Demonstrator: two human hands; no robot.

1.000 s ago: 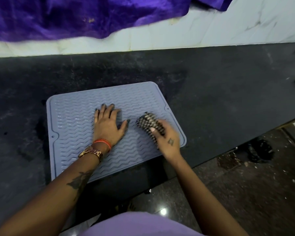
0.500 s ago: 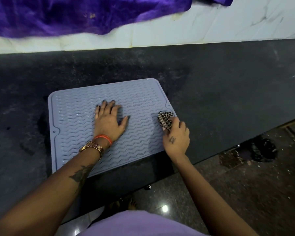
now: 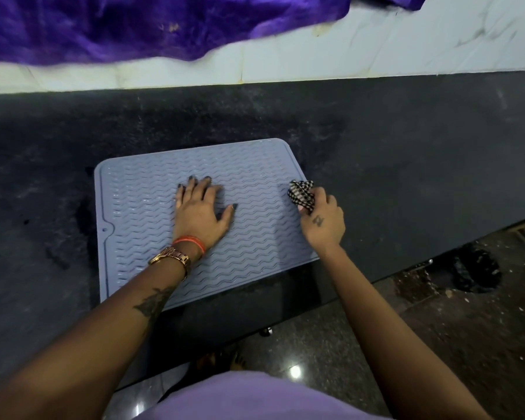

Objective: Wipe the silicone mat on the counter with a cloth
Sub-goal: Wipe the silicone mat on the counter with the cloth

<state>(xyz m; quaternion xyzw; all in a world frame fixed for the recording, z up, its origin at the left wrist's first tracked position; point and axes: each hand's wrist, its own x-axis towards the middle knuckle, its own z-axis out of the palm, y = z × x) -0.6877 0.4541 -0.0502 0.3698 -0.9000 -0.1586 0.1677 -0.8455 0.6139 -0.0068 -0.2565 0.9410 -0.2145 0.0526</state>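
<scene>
Head view: my left hand (image 3: pixel 199 215) lies flat, fingers straight, pressing the middle of the mat (image 3: pixel 140 213), which sits on the dark counter (image 3: pixel 406 165) near its near edge. My right hand (image 3: pixel 323 222) clenches the bunched checked cloth (image 3: pixel 300 192) at the mat's right edge.

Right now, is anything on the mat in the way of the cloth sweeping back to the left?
Yes. The left hand lies flat on the middle of the mat, straight in the path of the cloth that the right hand grips at the mat's right edge. Nothing else sits on it.
</scene>
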